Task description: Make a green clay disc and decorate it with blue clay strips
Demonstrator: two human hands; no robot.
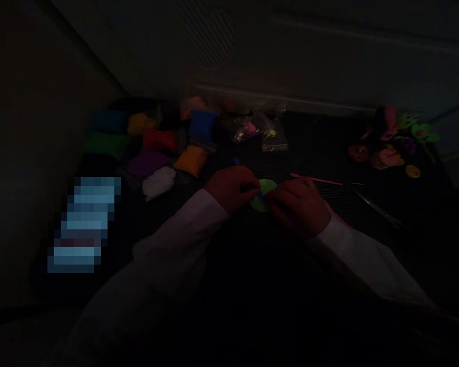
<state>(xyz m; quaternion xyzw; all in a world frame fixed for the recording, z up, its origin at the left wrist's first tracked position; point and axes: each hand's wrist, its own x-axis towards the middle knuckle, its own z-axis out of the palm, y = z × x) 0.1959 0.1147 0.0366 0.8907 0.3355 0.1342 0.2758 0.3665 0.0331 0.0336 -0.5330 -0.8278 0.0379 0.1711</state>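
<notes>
A flat round lime-green disc (268, 187), likely modelling clay, lies on the dark table between my hands. My left hand (232, 189) is closed, thumb and finger pinching a slim blue stick-like tool (260, 195) over the disc. Another bit of blue sticks out behind that hand, which looks like the tool's other end. My right hand (300, 206) is also closed, its fingertips bunched at the right side of the disc. Whatever they pinch is hidden in the dim light. Just beyond it lies a thin pink tool (317, 179).
Soft packs of coloured clay, such as a blue pack (203, 125) and a white pack (159, 182), are heaped at the left. Clear bags (274, 138) lie at the back. Scissors (380, 208) and clay flowers (388, 157) are at the right. A blurred lit screen (86, 224) stands left.
</notes>
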